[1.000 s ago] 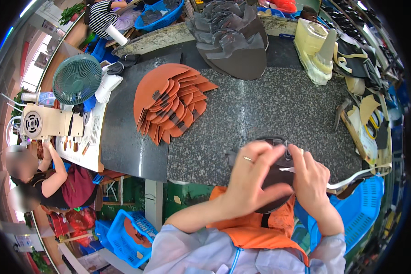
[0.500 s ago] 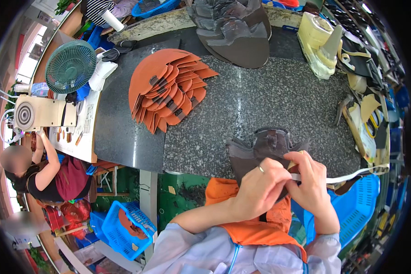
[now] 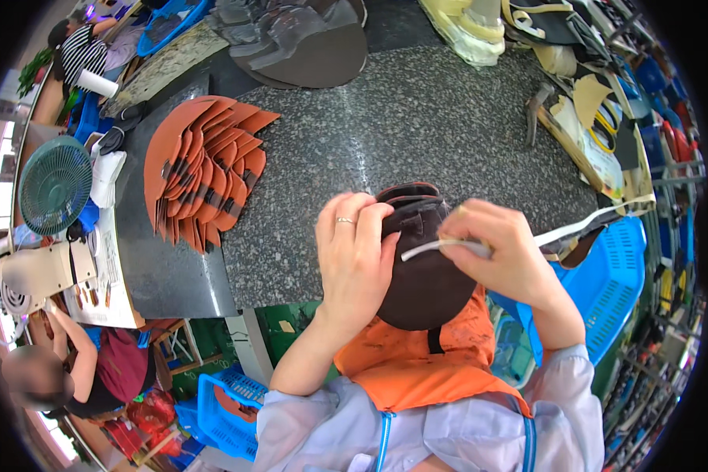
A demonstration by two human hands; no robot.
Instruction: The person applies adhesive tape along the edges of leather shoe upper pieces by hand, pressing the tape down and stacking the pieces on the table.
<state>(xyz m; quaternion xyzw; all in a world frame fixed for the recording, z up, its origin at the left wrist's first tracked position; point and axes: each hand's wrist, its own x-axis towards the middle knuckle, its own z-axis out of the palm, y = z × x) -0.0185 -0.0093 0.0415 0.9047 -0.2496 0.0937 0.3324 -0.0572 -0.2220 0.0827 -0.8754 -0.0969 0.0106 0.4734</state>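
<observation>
Over the table's near edge lies a dark brown leather piece (image 3: 429, 283), its rounded end toward me and a folded part at its far end. My left hand (image 3: 354, 252) grips it along the left side, thumb on top and the other fingers partly hidden behind it. Above its right side, my right hand (image 3: 495, 248) pinches a narrow white tape (image 3: 578, 226). A short loose end of the tape sticks out left of the fingers, over the leather. Rightward, the tape runs from this hand to the table's right edge.
A fanned stack of orange-brown leather pieces (image 3: 204, 169) lies left, dark pieces (image 3: 307, 51) at the back. A hammer (image 3: 536, 110) and yellow-handled scissors (image 3: 604, 130) lie right. Blue baskets (image 3: 606, 283) stand below the table. A co-worker (image 3: 79, 377) sits far left, near a green fan (image 3: 55, 182).
The dark leather piece has been turned, its rounded end now toward me. My hands have moved apart, the left to its left side. The tape's loose end now shows. The view has shifted.
</observation>
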